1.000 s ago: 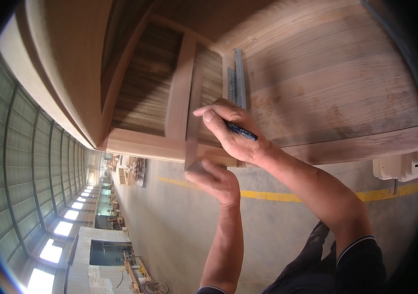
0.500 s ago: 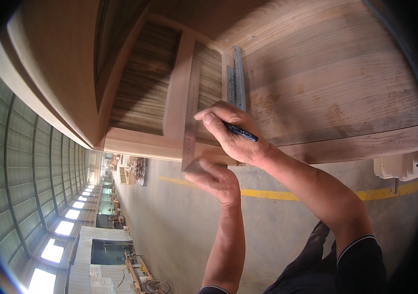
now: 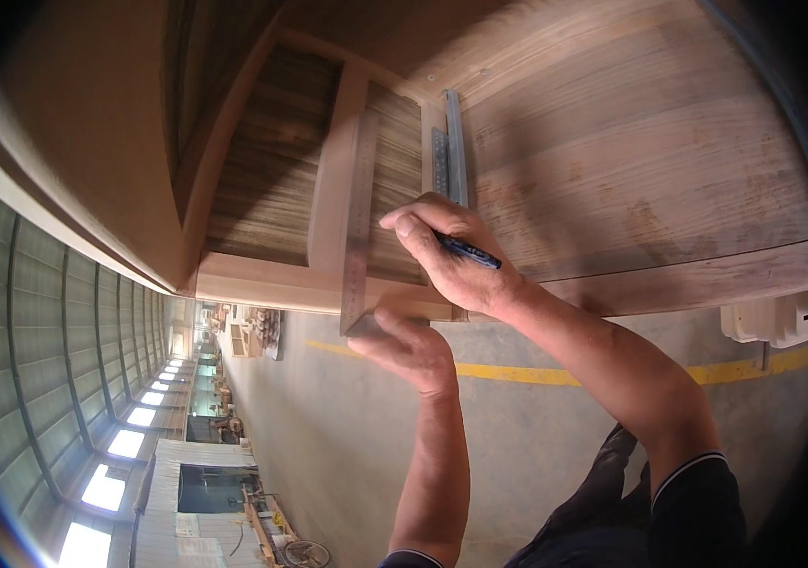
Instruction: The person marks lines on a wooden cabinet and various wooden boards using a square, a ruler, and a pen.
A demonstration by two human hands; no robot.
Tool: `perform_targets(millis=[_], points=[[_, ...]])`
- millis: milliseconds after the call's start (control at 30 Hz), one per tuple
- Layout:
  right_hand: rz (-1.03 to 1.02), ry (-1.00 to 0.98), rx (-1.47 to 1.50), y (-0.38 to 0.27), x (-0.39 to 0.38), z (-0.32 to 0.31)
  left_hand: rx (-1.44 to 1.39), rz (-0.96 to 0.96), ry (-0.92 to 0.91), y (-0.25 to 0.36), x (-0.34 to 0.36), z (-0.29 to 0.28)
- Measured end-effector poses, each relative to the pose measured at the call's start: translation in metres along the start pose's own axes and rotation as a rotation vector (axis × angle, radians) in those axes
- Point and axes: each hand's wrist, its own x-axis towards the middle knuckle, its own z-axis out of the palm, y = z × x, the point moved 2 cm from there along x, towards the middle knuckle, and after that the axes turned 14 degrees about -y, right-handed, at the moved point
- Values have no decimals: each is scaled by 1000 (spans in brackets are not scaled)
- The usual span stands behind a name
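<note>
A broad slab of pale reddish wood with long grain lines fills the far right of the scene; its near edge curves across the middle of the view. To its left sits a light wooden frame with dark slatted panels, split by an upright pale rail. Beyond the near edge lies a grey concrete floor crossed by a yellow painted line, and a white plastic crate stands at the far right on that floor.

A long steel ruler blade lies flat on the frame just right of the pale rail, running from the far side down to the near rail. A second, shorter grey metal strip lies along the seam between frame and slab.

The left hand is at the near end of the ruler — its fingers curl against the frame's near edge, thumb pressing the ruler's end. The right hand rests on the slatted panel just right of the ruler, fingers closed round a dark blue pen that points toward the blade — the tip is hidden behind the fingers.
</note>
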Motion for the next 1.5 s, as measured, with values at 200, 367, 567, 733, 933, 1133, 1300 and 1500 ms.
perform_targets(millis=[200,367,567,733,933,1133,1300,1500], points=[[19,-14,-18,3,-4,1,78,75,21,-2,2,-2],[10,-11,-5,2,-5,1,82,130,17,-8,4,-5],[-1,-1,-36,6,-8,0,42,124,-7,-1,-1,-2],[-1,-2,-38,7,-9,1,-10,41,-21,2,-1,-2],[5,-17,-23,6,-8,2,-30,83,-42,2,-1,-1],[-10,29,-3,3,-6,3,-17,124,-4,-4,-2,-1],[-38,28,0,6,-5,5,-67,117,-59,-6,4,-3],[30,14,31,3,-1,7,65,118,27,-1,3,-2]])
